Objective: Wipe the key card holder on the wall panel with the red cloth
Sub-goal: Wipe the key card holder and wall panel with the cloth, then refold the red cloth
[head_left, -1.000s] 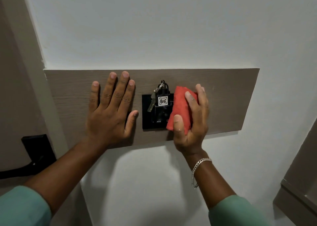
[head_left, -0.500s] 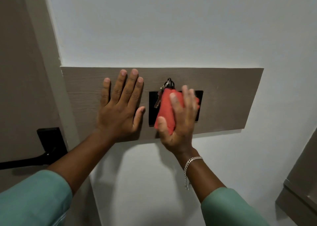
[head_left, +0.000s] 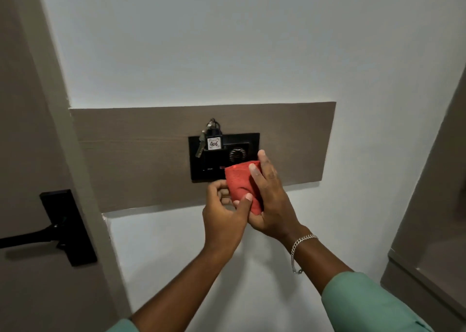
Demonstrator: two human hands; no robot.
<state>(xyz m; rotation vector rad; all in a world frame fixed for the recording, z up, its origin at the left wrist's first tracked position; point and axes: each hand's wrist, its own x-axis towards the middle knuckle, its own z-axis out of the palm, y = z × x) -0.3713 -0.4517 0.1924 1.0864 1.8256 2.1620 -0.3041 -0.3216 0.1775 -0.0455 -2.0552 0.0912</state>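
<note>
Both hands hold the red cloth (head_left: 240, 186) just below the holder (head_left: 216, 165) on the panel (head_left: 131, 160).

The black holder sits at the middle of the brown panel, with a key (head_left: 201, 143) and a tag (head_left: 214, 143) marked 406 hanging at its top left. The cloth is folded into a wad and overlaps the holder's lower right corner; whether it touches the face cannot be told. The right hand (head_left: 272, 200) wraps it from the right, grip clamped on the cloth, index finger over the top edge. The left hand (head_left: 224, 215) meets it from below left, thumb pressed on the cloth's lower edge, fingers curled behind. A bracelet (head_left: 301, 249) circles the right wrist. A black door handle (head_left: 50, 230) is well apart at the left.
</note>
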